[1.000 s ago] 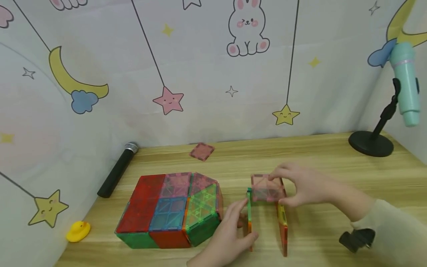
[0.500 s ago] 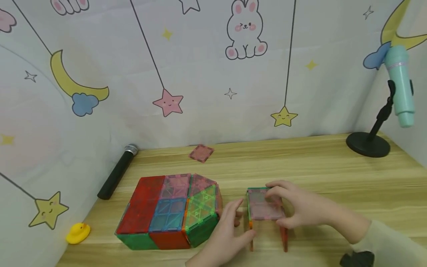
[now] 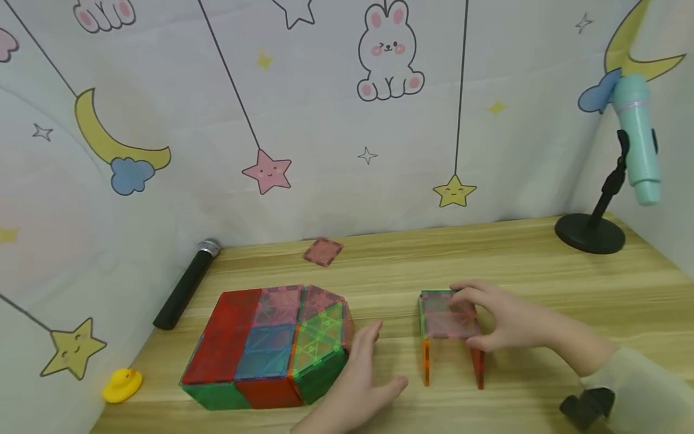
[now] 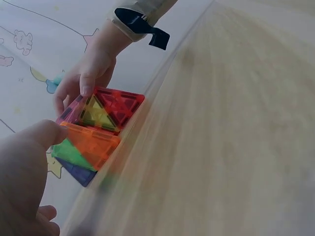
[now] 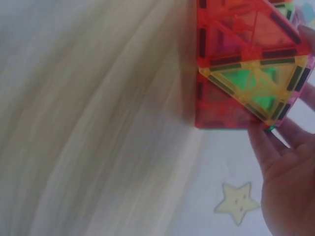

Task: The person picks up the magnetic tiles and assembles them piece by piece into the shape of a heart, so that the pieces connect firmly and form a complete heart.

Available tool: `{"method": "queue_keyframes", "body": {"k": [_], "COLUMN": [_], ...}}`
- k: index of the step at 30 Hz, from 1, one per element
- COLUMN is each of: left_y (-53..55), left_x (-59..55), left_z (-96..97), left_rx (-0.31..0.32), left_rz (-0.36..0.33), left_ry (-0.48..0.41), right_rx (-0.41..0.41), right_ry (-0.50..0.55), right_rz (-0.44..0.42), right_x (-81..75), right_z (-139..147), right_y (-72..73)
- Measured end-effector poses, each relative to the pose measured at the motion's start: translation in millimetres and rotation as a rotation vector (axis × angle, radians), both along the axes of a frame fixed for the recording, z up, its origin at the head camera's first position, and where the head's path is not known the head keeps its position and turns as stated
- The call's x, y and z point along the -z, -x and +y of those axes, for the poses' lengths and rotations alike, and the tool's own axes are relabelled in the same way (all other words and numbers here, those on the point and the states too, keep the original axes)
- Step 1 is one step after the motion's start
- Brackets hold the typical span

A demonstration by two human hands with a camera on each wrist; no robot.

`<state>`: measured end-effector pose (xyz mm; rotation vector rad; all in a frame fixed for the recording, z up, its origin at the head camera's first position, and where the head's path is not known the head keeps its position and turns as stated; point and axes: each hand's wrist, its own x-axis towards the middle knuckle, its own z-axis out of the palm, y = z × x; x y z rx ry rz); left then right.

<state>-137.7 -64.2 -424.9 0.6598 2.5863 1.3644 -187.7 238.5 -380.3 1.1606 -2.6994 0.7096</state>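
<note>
My right hand (image 3: 512, 316) grips a small open-fronted box of see-through magnetic tiles by its upper right side, fingers at the top and thumb on the outer wall. A pink square tile (image 3: 447, 316) roofs the box. One side wall shows an orange tile (image 4: 93, 145) with green and dark blue below it. On the opposite wall, a yellow triangle tile (image 5: 261, 81) sits between red pieces. My left hand (image 3: 352, 386) holds nothing; its fingers are spread, in the gap between this box and a larger tile block (image 3: 265, 343).
A loose pink tile (image 3: 323, 251) lies toward the back of the wooden table (image 3: 401, 253). Left of the block are a black microphone (image 3: 187, 289) and a yellow rubber duck (image 3: 122, 386). At the back right, a mint microphone (image 3: 638, 138) is held on a black stand (image 3: 590, 232).
The right hand brought the pink tile down level across the two walls as a roof, then shifted the small box right and back. The left hand, earlier beside its wall, is now apart from it.
</note>
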Motion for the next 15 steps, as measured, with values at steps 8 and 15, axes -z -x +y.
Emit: {"method": "queue_keyframes", "body": {"k": [8, 15], "left_y": [23.8, 50.8], "left_x": [2.8, 1.8], "left_z": [-25.3, -8.8], "left_rx": [-0.124, -0.231], "left_rz": [0.115, 0.073], "left_ry": [-0.004, -0.086], "right_rx": [0.038, 0.057], "right_ry": [0.004, 0.025], "right_rz": [0.0, 0.001], "right_x": [-1.6, -2.3], "right_z": [17, 17], "right_y": [0.1, -1.4]}}
